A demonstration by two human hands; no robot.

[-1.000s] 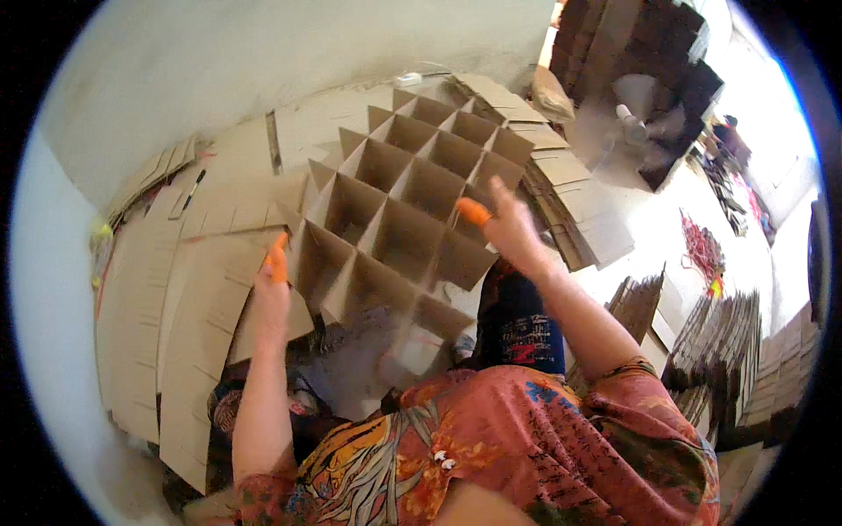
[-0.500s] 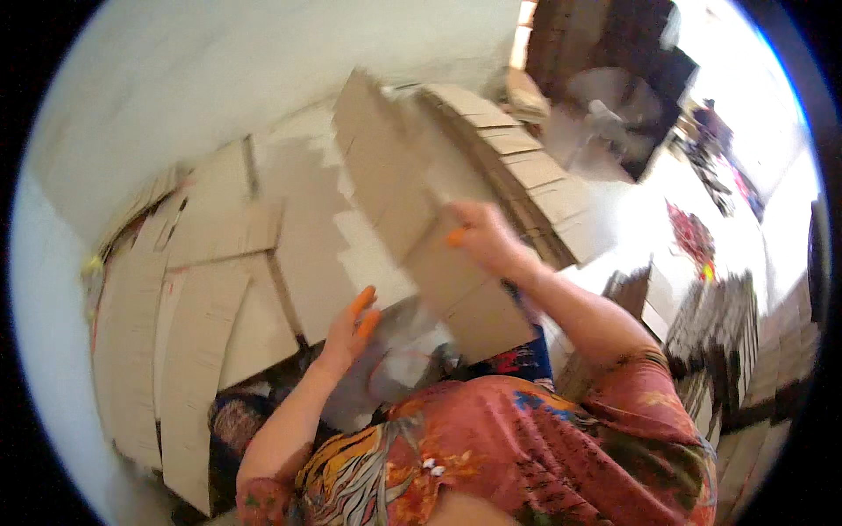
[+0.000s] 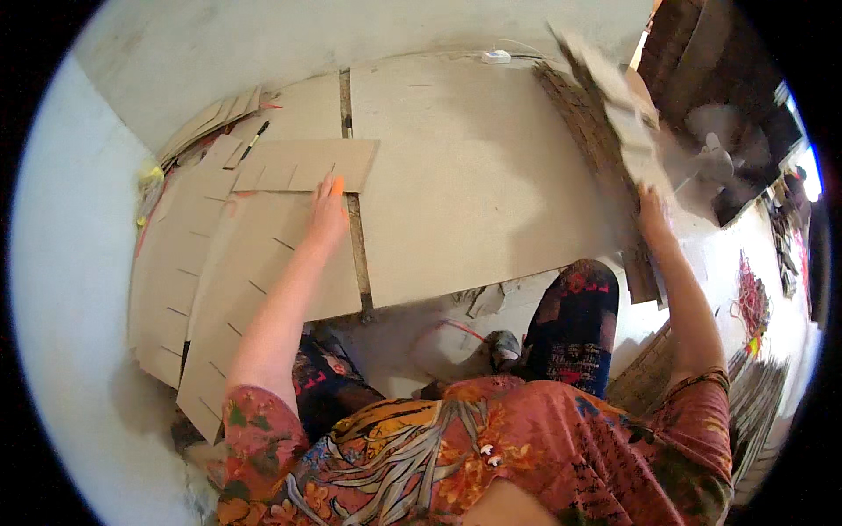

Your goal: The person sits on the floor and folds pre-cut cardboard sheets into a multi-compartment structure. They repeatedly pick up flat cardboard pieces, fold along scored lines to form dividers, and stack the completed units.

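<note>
My left hand (image 3: 328, 213) reaches over the left part of the table. Its orange-covered fingertips lie stretched out on the near edge of a slotted cardboard strip (image 3: 279, 165), close to its right end. At the right, my right hand (image 3: 654, 216) is closed on the near end of a long cardboard strip (image 3: 624, 123), which is smeared by motion. That strip stands tilted along a stack of cardboard strips (image 3: 574, 118). Beneath my left forearm are larger slotted cardboard pieces (image 3: 254, 272), lying flat.
A broad pale board (image 3: 474, 184) covers the tabletop between my hands. A black marker (image 3: 255, 138) lies at the left, and a white power socket (image 3: 495, 57) sits by the wall. A fan (image 3: 715, 162) stands at the right, near red strings (image 3: 752, 298) on the floor.
The cardboard strip in my right hand has gone from the middle to the stack at the right. My left hand has moved forward onto the slotted strip. The view has shifted.
</note>
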